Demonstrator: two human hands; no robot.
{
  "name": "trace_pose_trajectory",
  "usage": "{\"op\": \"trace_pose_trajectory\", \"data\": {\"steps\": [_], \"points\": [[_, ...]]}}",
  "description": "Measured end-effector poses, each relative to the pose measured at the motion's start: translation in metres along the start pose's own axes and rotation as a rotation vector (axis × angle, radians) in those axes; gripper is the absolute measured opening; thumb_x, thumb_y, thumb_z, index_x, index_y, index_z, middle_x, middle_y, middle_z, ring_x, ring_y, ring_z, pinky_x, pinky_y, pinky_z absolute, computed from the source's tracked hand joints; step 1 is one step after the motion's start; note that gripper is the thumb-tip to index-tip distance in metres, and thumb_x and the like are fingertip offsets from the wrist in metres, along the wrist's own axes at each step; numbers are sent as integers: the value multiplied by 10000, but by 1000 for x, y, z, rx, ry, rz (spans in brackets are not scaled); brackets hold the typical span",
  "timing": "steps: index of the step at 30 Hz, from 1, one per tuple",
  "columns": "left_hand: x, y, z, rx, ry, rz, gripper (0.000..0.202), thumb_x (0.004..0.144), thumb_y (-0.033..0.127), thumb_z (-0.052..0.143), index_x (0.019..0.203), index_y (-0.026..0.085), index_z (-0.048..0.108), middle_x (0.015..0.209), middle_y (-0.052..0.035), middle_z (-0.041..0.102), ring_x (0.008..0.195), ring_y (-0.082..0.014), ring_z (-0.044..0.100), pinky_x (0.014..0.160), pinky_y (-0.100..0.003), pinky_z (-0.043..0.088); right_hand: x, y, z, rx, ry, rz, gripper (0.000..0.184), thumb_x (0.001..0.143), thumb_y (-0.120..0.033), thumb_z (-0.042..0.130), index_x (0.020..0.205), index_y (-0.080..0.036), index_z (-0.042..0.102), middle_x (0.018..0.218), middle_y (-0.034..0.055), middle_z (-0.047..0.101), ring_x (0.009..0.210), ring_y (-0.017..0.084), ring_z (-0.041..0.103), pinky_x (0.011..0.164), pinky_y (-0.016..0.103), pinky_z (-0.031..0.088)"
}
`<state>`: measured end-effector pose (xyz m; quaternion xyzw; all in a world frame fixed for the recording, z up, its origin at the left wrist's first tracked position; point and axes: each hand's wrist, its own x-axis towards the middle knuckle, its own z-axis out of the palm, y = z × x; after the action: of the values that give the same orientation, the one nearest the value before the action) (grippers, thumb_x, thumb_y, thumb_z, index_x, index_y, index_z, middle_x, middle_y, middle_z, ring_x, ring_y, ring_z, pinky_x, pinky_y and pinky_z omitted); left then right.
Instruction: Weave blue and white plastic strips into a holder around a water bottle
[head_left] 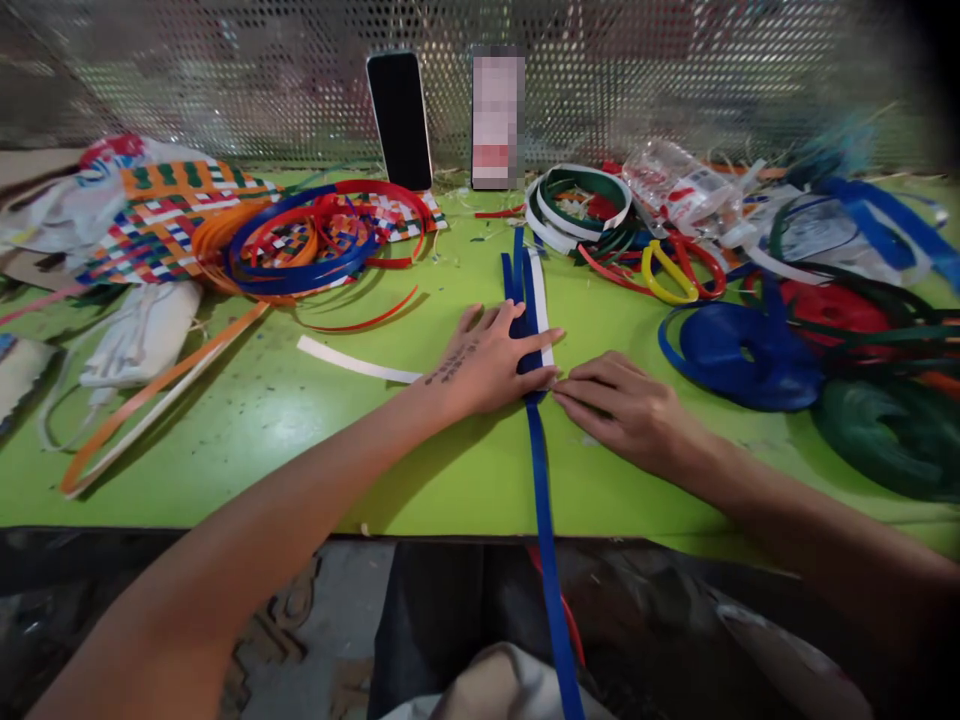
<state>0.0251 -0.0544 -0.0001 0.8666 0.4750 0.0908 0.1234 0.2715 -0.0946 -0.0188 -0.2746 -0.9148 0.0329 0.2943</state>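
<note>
Several blue plastic strips (517, 265) lie side by side, pointing away from me, with a white strip (541, 300) along their right side. My left hand (499, 358) rests flat across them, fingers spread, pressing them to the table. One long blue strip (543, 480) runs toward me and hangs over the front edge. Another white strip (352, 362) comes in from the left and disappears under my left wrist. My right hand (626, 408) has its fingertips pinched together at the right edge of the strips; what they grip is too small to make out.
On the green table (450, 470), coiled strips (300, 245) and a woven multicolour piece (161, 220) lie left. To the right are a blue roll (742, 350), a green roll (892, 430) and a plastic bottle (679, 190). Two phones (401, 120) lean against the mesh (300, 90).
</note>
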Motion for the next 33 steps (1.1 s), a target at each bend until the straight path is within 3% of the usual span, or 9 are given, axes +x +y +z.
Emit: {"op": "trace_pose_trajectory", "data": {"steps": [13,20,33], "points": [[1,0,0,-40,-18,-1,646,1070,680,593,1662,425,548,1801,-93,366,1665,-405,309,1365,-624,147,6,-2,-6,69,-59,-22,310,1092,-200,630,1337,-295,796,1111,76,811,995,276,757,947,483,648],[2,0,0,-35,-33,-3,644,1072,685,590,1662,428,548,1803,-93,361,1670,-401,302,1370,-613,137,8,-5,-7,41,-29,-23,246,1084,-168,636,1223,-274,810,1068,79,804,963,267,750,885,463,654],[2,-3,3,-53,-21,10,663,1062,708,590,1665,435,540,1799,-90,373,1681,-395,277,1370,-635,114,9,-3,-8,7,-42,-55,192,1078,-126,647,1171,-251,760,1078,86,787,974,256,740,887,445,648]]}}
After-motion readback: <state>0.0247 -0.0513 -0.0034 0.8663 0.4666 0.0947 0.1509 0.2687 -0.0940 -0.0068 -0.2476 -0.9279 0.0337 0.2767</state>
